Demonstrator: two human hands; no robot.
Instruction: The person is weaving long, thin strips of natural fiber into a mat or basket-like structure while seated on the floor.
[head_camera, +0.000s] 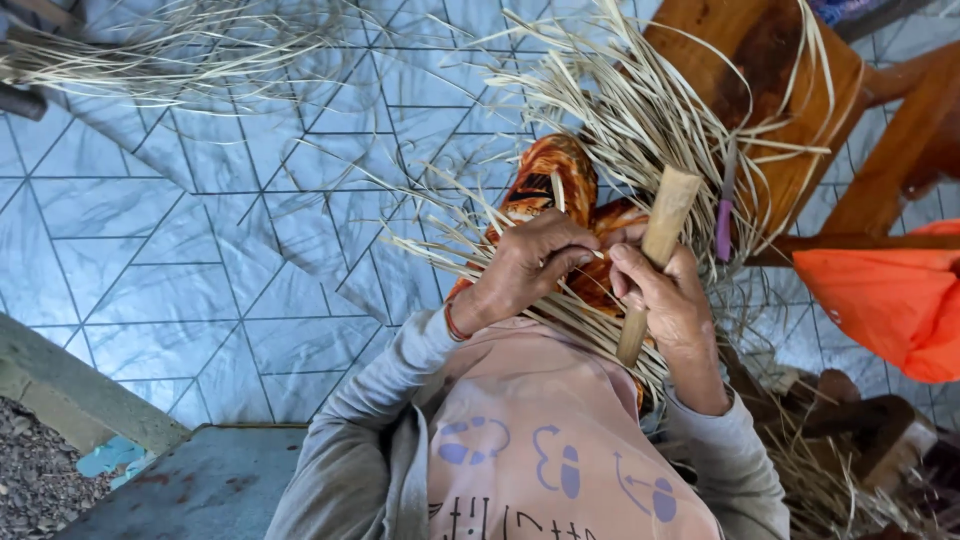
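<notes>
Keep right hand (672, 300) wrapped shut around the wooden stick (655, 262), with left hand (530, 265) pinching one pale straw strip (585, 252) just beside that grip, drawing it taut across the lap bundle (620, 130)

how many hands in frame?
2. Left hand pinches dry straw strips at centre; right hand beside it grips a wooden stick. No other person's hands show.
</notes>
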